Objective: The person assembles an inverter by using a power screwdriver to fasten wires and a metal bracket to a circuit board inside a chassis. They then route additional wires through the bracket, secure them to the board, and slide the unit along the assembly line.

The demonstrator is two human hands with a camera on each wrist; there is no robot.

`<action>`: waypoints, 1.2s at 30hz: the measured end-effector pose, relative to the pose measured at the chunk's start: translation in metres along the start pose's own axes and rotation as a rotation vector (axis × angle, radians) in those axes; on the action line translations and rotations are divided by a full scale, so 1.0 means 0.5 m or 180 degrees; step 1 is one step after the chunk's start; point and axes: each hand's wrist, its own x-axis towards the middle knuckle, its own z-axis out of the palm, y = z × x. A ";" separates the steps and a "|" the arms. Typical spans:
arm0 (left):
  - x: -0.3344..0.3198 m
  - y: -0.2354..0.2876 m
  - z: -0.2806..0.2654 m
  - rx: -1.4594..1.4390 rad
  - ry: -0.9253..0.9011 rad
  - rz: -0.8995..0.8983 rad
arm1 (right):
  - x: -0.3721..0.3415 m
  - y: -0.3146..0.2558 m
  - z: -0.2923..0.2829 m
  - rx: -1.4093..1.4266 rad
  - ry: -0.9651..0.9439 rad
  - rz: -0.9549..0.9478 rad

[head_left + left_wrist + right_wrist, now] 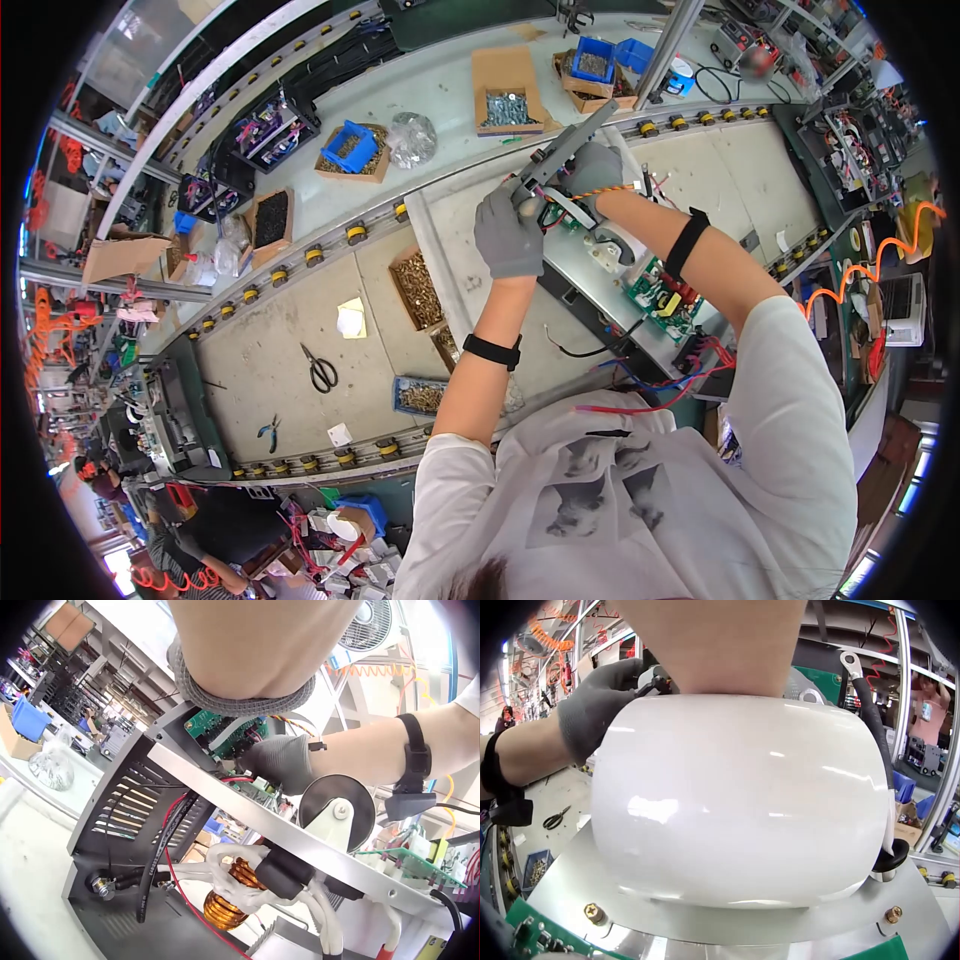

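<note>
My left hand [510, 235], in a grey glove, is at the near end of a dark grey metal panel [572, 140] with its fingers curled round the edge. Just behind that panel is my gloved right hand [594, 170], its fingertips mostly hidden. In the left wrist view the right hand [281, 763] is beside a green circuit board [225, 735]. The panel is part of an electrical unit with a silver plate [585, 275]. Below that plate hangs a copper coil [229, 904]. A shiny white rounded part [742, 802] fills the right wrist view.
Boxes of brass-coloured fasteners [415, 290] and a blue tray [418, 395] stand left of the unit. Scissors [321, 370] and pliers [269, 432] lie farther left. A roller rail [357, 233] runs behind, with parts boxes [507, 108] beyond it.
</note>
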 end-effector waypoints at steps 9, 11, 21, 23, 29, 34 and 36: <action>-0.026 -0.051 0.039 -0.0458 -0.0087 -0.0464 | -0.021 0.000 0.020 0.0301 0.0784 -0.0372; -0.034 -0.069 0.060 -0.0815 -0.0045 -0.0595 | -0.019 -0.010 0.021 0.0338 0.0839 -0.0195; -0.046 0.053 -0.056 -0.0354 -0.0079 -0.0686 | -0.046 -0.006 -0.036 -0.0016 -0.0307 -0.0459; -0.047 0.143 -0.113 -0.0589 -0.0139 -0.0515 | -0.075 0.015 -0.056 -0.0110 -0.0398 -0.0815; 0.004 0.422 -0.353 -0.2444 -0.1937 0.1475 | -0.153 0.077 -0.109 -0.0392 -0.0604 -0.1601; -0.009 0.554 -0.431 -0.3923 -0.3022 0.1966 | -0.207 0.103 -0.140 -0.0433 -0.0406 -0.1536; -0.025 0.575 -0.436 -0.4132 -0.3122 0.1611 | -0.214 0.113 -0.147 -0.0282 -0.0414 -0.1580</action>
